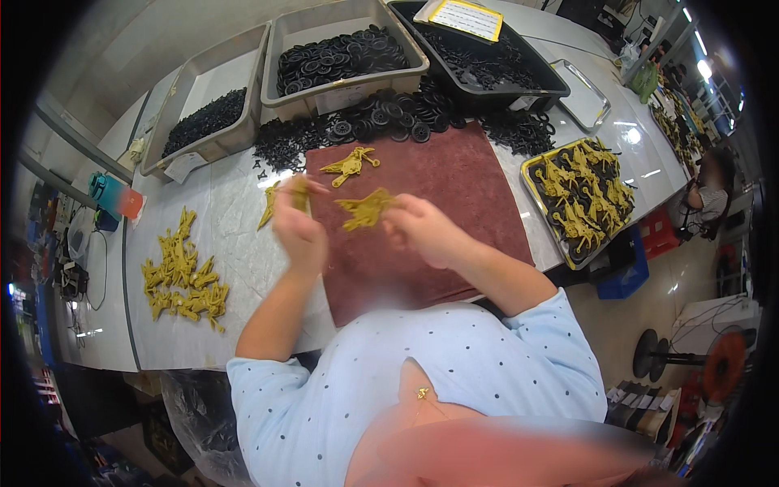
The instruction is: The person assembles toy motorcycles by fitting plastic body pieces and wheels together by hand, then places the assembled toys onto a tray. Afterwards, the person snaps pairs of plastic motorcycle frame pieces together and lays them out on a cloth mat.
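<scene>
Head view shows a pale tabletop [243, 235] with a dark red cloth [462, 178] spread on it. Beyond the cloth stand two grey bins [357, 93] and a black bin [560, 82], all holding black parts; a yellow-rimmed tray [545, 213] of yellow pieces and black wheels lies to the right, a yellow heap [182, 276] to the left. Of the hands, the right hand [426, 231] pinches a yellow piece [363, 209] above the cloth; the left hand [302, 235] is blurred, so its grip cannot be told.
</scene>
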